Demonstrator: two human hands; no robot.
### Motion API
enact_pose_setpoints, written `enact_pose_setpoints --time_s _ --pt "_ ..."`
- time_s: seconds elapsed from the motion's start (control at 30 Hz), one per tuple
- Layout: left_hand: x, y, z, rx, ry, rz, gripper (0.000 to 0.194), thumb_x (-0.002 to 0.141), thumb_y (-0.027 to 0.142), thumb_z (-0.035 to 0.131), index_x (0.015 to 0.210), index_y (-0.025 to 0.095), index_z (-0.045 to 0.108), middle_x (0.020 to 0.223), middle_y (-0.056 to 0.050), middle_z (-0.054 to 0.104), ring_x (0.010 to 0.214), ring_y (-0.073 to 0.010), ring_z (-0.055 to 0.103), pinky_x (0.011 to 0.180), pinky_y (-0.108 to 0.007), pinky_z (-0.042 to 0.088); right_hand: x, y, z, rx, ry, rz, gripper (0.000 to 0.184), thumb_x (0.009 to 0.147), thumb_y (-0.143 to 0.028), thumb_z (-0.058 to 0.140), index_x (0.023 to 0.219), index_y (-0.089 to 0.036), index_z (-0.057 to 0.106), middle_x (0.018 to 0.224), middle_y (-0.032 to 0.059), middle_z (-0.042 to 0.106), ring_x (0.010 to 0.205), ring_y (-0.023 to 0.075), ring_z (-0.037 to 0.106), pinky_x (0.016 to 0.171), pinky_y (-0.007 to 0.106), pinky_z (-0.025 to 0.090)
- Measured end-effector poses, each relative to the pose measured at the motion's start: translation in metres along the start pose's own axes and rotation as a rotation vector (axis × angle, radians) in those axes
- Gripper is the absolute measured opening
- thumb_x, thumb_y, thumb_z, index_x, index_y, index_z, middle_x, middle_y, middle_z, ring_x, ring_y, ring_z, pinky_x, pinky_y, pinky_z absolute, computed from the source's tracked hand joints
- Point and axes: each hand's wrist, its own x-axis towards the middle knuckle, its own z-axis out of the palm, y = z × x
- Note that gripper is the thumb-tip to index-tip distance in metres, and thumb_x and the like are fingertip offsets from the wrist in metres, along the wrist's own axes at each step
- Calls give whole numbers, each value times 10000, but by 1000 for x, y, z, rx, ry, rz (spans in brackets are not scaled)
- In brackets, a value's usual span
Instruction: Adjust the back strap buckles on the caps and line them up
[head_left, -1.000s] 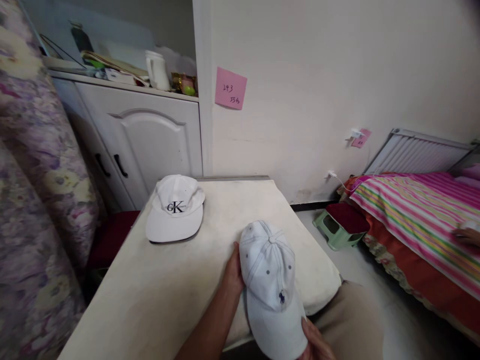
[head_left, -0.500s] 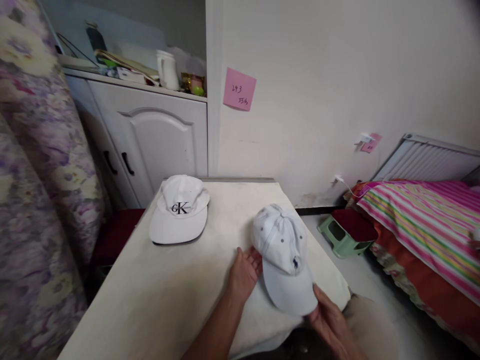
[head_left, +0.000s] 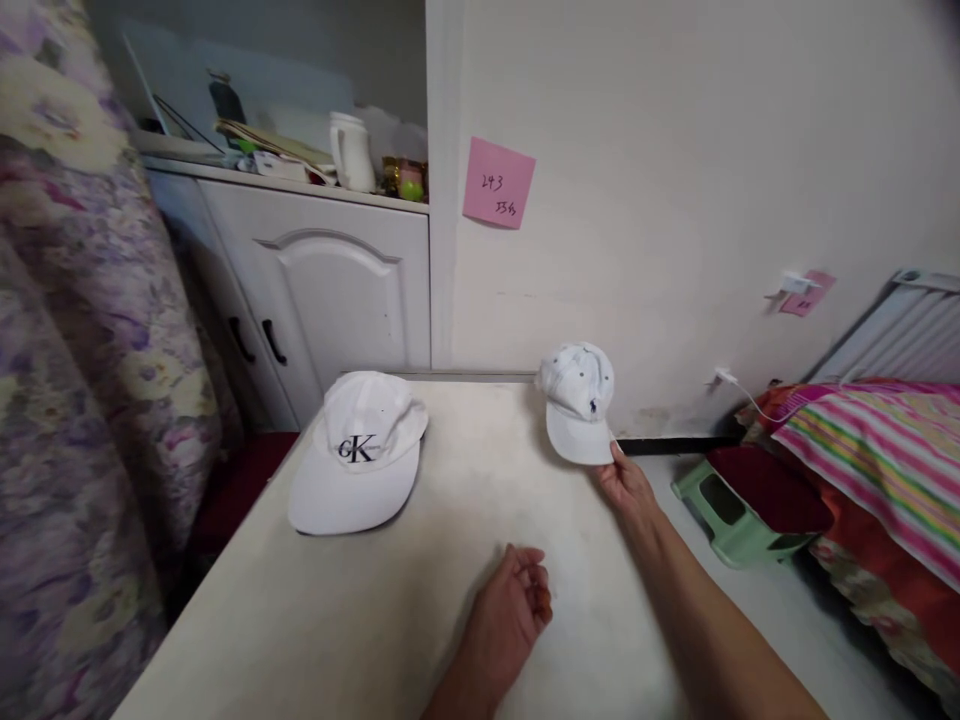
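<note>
Two white caps lie on a pale table (head_left: pixel 420 620). The cap with a dark letter logo (head_left: pixel 358 452) rests at the left. The cap with a small dark emblem (head_left: pixel 579 400) sits at the far right corner. My right hand (head_left: pixel 626 482) reaches out and pinches the edge of that cap's brim. My left hand (head_left: pixel 511 612) rests on the table near the middle, fingers loosely curled, holding nothing.
A white cabinet (head_left: pixel 330 290) with a jug (head_left: pixel 351 152) and clutter on top stands behind the table. A pink note (head_left: pixel 498 184) hangs on the wall. A flowered curtain (head_left: pixel 82 380) is at the left. A green stool (head_left: pixel 731 505) and a striped bed (head_left: pixel 877 450) are at the right.
My right hand has carried the emblem cap from the near edge to the far right corner of the table. My left hand has let go of it and settled on the table.
</note>
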Motion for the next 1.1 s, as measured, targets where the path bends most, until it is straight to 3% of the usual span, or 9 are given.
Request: enact_pose_setpoints --time_s 0.17,0.33,0.47,0.63,1.0,1.1 --pt "3 -2 -1 19 8 -7 291 981 348 516 846 132 656 639 -9 581 494 -96 510 519 -220 354 59 6 11 32 -7 -2 364 965 -31 448 1272 -146 608 1065 78 784 922 134 756 856 241 617" --pt "7 -3 -3 -17 46 -59 237 938 320 595 806 136 665 611 7 557 512 -83 492 510 -200 329 79 8 1 36 41 -1 378 972 -16 416 1271 -159 599 1035 59 785 898 140 754 831 268 635" --pt "5 -2 0 -18 52 -58 179 907 273 615 796 143 669 611 11 552 519 -84 486 514 -202 334 83 4 -6 9 86 12 316 991 -51 449 1234 -161 617 1030 59 768 877 141 740 779 266 639" --pt "2 0 2 -6 30 -41 130 873 253 659 813 140 679 650 9 567 537 -78 489 537 -195 353 79 -1 -15 -43 123 24 207 967 -228 615 1148 -131 639 1089 73 701 866 173 710 729 333 621" --pt "2 -2 -1 17 0 -32 154 817 281 737 825 131 705 667 -1 576 561 -79 509 545 -196 376 75 0 -18 -118 120 -59 216 962 -264 620 1139 -140 629 1084 66 673 860 172 682 717 331 602" --pt "2 -1 -2 28 -13 -24 186 780 300 770 827 132 708 663 2 572 564 -80 507 545 -200 369 74 1 -19 -127 129 -80 144 946 -189 628 1076 -128 639 1017 54 696 819 159 694 697 314 616"
